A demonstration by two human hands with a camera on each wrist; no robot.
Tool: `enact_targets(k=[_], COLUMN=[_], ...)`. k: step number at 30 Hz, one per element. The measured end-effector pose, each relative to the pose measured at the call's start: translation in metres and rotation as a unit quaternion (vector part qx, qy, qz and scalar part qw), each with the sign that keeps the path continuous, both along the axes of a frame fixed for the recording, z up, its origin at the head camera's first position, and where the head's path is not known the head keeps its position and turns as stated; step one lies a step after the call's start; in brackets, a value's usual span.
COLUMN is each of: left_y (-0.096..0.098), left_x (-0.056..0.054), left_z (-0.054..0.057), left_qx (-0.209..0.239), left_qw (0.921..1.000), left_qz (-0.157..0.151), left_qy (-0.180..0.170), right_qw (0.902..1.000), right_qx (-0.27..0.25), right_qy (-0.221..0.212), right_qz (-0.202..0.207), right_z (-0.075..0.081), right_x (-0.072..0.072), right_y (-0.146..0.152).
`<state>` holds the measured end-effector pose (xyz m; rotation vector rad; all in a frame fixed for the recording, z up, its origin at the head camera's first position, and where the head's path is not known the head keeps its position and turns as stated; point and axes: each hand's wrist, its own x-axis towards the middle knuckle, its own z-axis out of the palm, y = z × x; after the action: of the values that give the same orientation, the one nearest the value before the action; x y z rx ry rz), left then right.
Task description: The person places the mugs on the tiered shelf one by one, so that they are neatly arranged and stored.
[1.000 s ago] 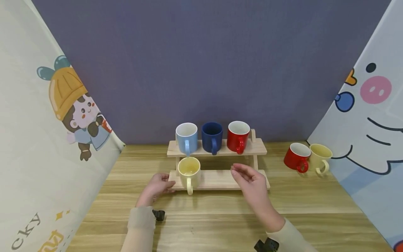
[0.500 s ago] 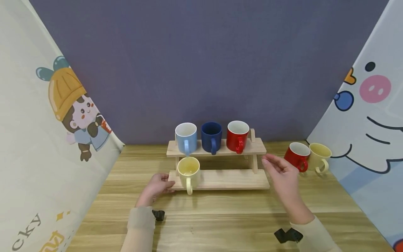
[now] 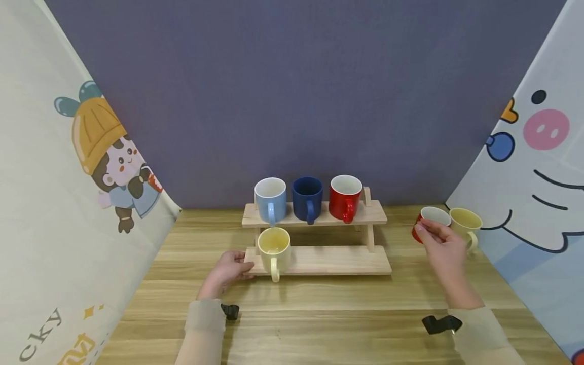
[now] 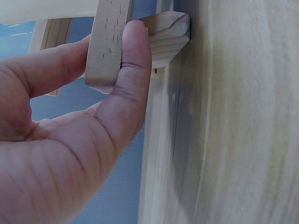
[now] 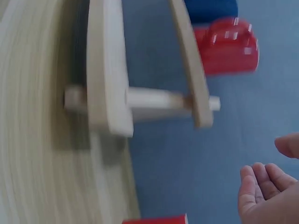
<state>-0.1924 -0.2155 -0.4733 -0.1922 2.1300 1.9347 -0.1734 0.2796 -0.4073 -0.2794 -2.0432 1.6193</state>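
Head view evenly lit; faint shadow behind the two-tier pale wooden rack [image 3: 337, 259] on the grey-blue cloth backdrop [image 3: 292, 101]; right wrist view dimmer, rack blurred.

We see a bare left hand [image 3: 230, 267] and a bare right hand [image 3: 447, 252], a plain, pale cream left sleeve [image 3: 201, 342] and matching right sleeve [image 3: 481, 332], a small black block [image 3: 230, 312] on the left and a wider, angular black piece [image 3: 441, 325], thicker at both ends, on the right.
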Motion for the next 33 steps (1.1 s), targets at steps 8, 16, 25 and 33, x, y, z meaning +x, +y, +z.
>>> enact_targets(k=[8, 16, 25, 33], left_y=[0.000, 0.000, 0.001, 0.000], left_x=[0.000, 0.001, 0.000, 0.000], left_z=[0.000, 0.001, 0.003, -0.001], left_qx=[0.003, 0.004, 0.003, -0.002], left_qw=[1.0000, 1.0000, 1.0000, 1.0000], left_qz=[0.000, -0.001, -0.004, 0.002], left_qy=[-0.002, -0.002, -0.004, -0.007], right_qw=[0.9971, 0.9863, 0.9714, 0.9636], right_qx=[0.017, 0.056, 0.139, 0.151], right_qy=[-0.061, -0.133, -0.187, -0.219], right_qz=[-0.043, -0.081, -0.046, -0.024], right_z=[-0.017, -0.030, -0.044, -0.059], right_x=[-0.012, -0.018, -0.021, -0.030], right_y=[0.046, 0.073, 0.091, 0.102])
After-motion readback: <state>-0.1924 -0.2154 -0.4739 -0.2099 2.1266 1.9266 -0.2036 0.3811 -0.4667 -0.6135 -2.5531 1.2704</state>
